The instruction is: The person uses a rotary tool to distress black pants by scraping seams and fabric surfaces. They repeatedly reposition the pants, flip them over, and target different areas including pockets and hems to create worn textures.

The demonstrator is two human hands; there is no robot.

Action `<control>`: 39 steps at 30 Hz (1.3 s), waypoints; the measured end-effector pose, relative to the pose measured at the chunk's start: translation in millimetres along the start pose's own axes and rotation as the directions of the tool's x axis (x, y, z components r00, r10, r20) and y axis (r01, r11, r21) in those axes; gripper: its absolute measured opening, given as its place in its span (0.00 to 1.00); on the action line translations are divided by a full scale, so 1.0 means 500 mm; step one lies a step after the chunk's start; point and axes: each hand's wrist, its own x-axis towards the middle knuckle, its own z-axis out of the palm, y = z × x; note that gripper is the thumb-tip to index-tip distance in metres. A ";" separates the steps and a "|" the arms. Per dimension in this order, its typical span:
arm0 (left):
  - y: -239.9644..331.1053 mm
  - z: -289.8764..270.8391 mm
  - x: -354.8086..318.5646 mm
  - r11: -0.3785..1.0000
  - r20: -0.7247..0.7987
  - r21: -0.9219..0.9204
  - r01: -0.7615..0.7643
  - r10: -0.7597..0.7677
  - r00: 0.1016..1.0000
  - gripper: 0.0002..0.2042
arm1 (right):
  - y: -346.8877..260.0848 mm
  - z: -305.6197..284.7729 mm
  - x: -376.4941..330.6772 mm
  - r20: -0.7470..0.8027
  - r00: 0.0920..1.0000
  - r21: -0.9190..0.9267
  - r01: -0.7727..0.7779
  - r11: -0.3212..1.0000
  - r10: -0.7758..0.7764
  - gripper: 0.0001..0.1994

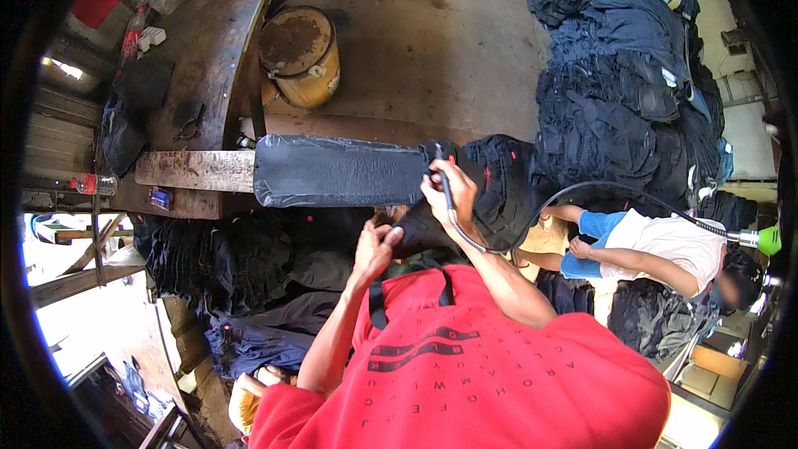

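My right hand (pixel 451 194) is closed round a slim rotary-tool handpiece (pixel 449 196), whose tip meets a dark garment (pixel 429 154) at the right end of a black padded board (pixel 341 172). From the handpiece a black flexible shaft (pixel 615 186) loops out to the right, ending at a green-capped fitting (pixel 761 239). Lower and to the left, my left hand (pixel 374 248) has its fingers bent in at the dark cloth hanging below the board. It seems to pinch that cloth, though the fingertips are partly hidden.
Dark garments (pixel 615 100) lie in tall piles at the right; more garments (pixel 241 258) hang below the board. A yellowish drum (pixel 301 54) stands beyond it, beside a wooden table (pixel 199 58). Another person (pixel 657 249) sits at the right, close under the shaft.
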 end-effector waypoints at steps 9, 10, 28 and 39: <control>0.114 -0.010 -0.061 0.914 -0.351 0.262 -0.310 0.389 0.852 0.14 | -0.008 -0.025 0.053 -0.107 0.979 0.009 0.173 0.985 -0.171 0.09; 0.122 -0.011 -0.065 0.915 -0.353 0.263 -0.307 0.388 0.852 0.13 | 0.009 -0.039 0.066 -0.058 0.998 0.111 -0.003 0.994 0.010 0.11; 0.202 0.148 0.035 0.782 0.020 0.352 -0.514 0.543 0.840 0.17 | 0.303 -0.189 0.129 0.177 0.930 0.304 -0.363 0.881 0.322 0.20; 0.107 0.250 0.097 0.932 0.259 0.265 -0.245 0.176 0.950 0.16 | 0.356 -0.123 0.169 0.334 0.844 0.347 -0.524 0.778 0.420 0.20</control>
